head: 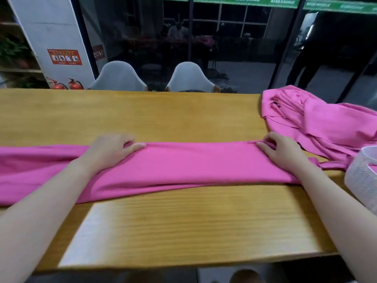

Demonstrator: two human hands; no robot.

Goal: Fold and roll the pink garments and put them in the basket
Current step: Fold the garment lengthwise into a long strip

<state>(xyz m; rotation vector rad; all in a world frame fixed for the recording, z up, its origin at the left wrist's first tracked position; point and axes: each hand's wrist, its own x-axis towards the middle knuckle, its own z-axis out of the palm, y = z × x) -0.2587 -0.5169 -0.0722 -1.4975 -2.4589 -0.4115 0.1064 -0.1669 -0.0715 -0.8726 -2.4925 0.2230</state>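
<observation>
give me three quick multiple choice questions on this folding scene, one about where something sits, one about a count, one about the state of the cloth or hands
1. Where is the white basket?
A. at the table's right edge, near the right arm
B. at the far left of the table
C. on a chair

2. How many pale chairs stand behind the table?
A. one
B. two
C. four

3. What are the hands doing to the folded pink garment?
A. holding it in the air
B. both at its far edge while it lies on the table
C. not touching it

Answers:
1 A, the basket's mesh wall shows at the right edge beside the heap of pink garments.
2 B, two chair backs stand side by side past the far edge.
3 B, the left hand and right hand rest on the cloth with fingers curled at its far edge.
</observation>
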